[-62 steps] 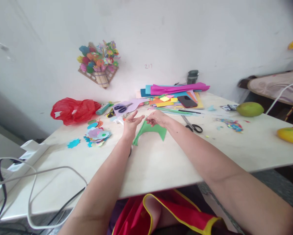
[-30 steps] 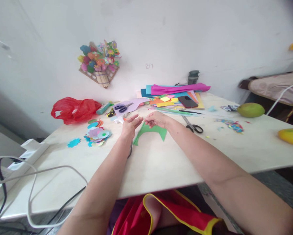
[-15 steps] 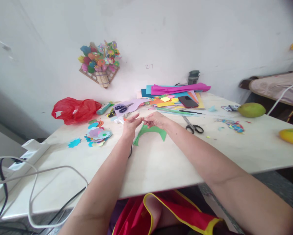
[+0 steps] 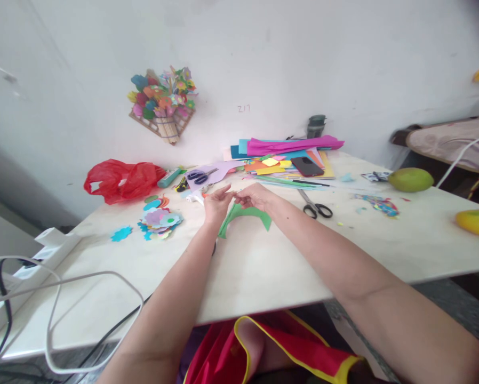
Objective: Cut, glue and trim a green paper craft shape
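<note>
In the middle of the table my left hand (image 4: 218, 205) and my right hand (image 4: 256, 195) meet at the fingertips. Both pinch at something tiny between them that I cannot make out. Just beneath and beyond them lies a cut piece of green paper (image 4: 253, 212) with a curved edge. Part of a dark scissor handle (image 4: 214, 248) shows beside my left wrist, the rest being hidden. To the left of my fingers a white tool (image 4: 195, 197), perhaps a glue gun, is partly covered. Black-handled scissors (image 4: 317, 207) rest to the right of my right hand.
Paper flower cut-outs (image 4: 159, 220) lie left, near a red plastic bag (image 4: 123, 180). Dark scissors (image 4: 201, 176) sit on lilac paper. Coloured sheets (image 4: 295, 144) and a phone (image 4: 307, 166) are at the back. Mangoes (image 4: 411, 180) stand right; a power strip (image 4: 43, 261) with cables is front left.
My left hand has shifted slightly right, and its fingers have drawn closer to my right fingertips. My right hand has barely moved, and the green paper stays where it was.
</note>
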A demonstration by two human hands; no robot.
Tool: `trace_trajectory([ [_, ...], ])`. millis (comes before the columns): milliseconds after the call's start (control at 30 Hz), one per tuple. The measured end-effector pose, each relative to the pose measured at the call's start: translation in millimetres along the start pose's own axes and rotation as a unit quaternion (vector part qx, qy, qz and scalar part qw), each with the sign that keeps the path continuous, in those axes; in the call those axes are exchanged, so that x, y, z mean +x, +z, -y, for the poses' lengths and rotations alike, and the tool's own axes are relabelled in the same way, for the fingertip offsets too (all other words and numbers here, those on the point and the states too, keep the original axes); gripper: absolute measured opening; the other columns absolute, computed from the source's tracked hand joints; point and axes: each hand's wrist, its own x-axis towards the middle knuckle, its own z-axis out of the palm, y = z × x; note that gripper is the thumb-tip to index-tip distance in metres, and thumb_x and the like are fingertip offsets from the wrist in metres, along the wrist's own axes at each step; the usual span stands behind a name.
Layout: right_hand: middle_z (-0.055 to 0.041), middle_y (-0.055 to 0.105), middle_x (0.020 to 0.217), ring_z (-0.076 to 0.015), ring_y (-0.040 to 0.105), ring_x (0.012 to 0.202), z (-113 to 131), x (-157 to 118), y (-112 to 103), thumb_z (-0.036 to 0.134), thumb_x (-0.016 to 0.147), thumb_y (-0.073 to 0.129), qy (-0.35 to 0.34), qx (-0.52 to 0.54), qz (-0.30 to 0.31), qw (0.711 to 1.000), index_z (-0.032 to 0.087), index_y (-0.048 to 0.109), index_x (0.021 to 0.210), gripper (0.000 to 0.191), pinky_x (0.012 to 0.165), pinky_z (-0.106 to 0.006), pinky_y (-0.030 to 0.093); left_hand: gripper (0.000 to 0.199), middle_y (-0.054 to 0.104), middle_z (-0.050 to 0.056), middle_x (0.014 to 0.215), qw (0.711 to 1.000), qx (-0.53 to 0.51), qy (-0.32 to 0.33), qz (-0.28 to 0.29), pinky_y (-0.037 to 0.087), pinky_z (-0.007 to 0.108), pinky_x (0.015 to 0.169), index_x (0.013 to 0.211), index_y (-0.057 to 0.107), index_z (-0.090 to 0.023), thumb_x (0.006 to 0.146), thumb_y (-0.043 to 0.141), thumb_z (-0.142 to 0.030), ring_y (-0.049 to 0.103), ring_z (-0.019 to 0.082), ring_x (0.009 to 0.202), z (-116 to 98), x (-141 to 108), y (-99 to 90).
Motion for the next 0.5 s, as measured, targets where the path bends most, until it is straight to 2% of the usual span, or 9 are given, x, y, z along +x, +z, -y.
trace_trajectory([
  [133,-0.0011,0.059,0.045,-0.0074,0.052,0.04,2,0,0,0.001,0.069,0.052,0.009,0.003,-0.011,1.0,0.009,0.058,0.06,0.014,0.038,-0.016,0.043,0.033,0.07,0.002,0.073,1.0,0.003,0.017,-0.016,0.046,0.035,0.089,0.09,0.07,-0.017,0.058,0.075,-0.016,0.066,0.02,0.084,1,-1,5.3],
  [367,-0.0018,0.06,0.047,-0.0079,0.051,0.04,3,-3,-1,0.001,0.068,0.051,0.016,-0.013,0.01,1.0,0.01,0.058,0.06,0.014,0.038,-0.017,0.043,0.053,0.07,0.006,0.077,0.983,-0.164,-0.076,0.024,0.047,0.039,0.089,0.111,0.055,-0.011,0.061,0.075,-0.017,0.068,0.019,0.079,-5,-4,-1.3],
  [500,-0.0021,0.061,0.05,-0.0085,0.053,0.043,4,-4,-5,0.0,0.068,0.052,0.004,-0.019,0.037,0.999,0.01,0.058,0.061,0.014,0.042,-0.018,0.046,0.052,0.069,0.008,0.084,0.974,-0.2,-0.107,0.023,0.046,0.038,0.09,0.112,0.05,-0.012,0.065,0.072,-0.015,0.068,0.02,0.084,-3,-2,-7.9],
])
